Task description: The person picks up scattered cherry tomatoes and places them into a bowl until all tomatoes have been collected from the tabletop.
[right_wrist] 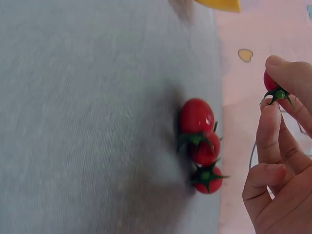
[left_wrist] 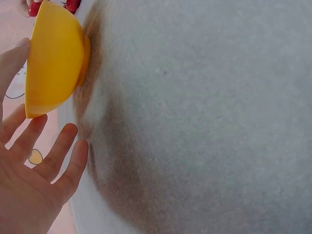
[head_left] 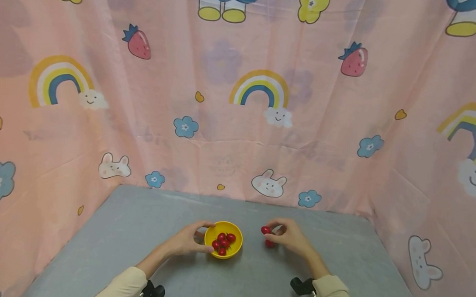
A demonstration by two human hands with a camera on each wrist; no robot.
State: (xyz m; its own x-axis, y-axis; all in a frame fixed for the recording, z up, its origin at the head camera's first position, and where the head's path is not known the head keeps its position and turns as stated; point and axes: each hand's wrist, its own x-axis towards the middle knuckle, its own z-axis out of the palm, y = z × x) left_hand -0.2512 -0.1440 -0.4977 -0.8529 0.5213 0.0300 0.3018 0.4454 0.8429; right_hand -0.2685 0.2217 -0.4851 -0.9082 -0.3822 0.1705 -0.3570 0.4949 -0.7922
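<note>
A yellow bowl (head_left: 239, 250) stands on the grey table with several cherry tomatoes (head_left: 225, 243) inside. My left hand (head_left: 184, 241) holds the bowl at its left side, thumb and fingers spread along its rim; the left wrist view shows the bowl's outer wall (left_wrist: 58, 63). To the right of the bowl, my right hand (head_left: 291, 238) pinches one cherry tomato (head_left: 265, 229) by thumb and fingertips, above the table. Its green stem (right_wrist: 280, 94) shows in the right wrist view. Below that hand, three more cherry tomatoes (right_wrist: 197, 117) lie close together on the table.
The grey table (head_left: 149, 215) ends at a pink patterned curtain (head_left: 222, 156) at the back and on both sides. Dark wrist mounts (head_left: 152, 291) sit beneath both light sleeves (head_left: 126, 285).
</note>
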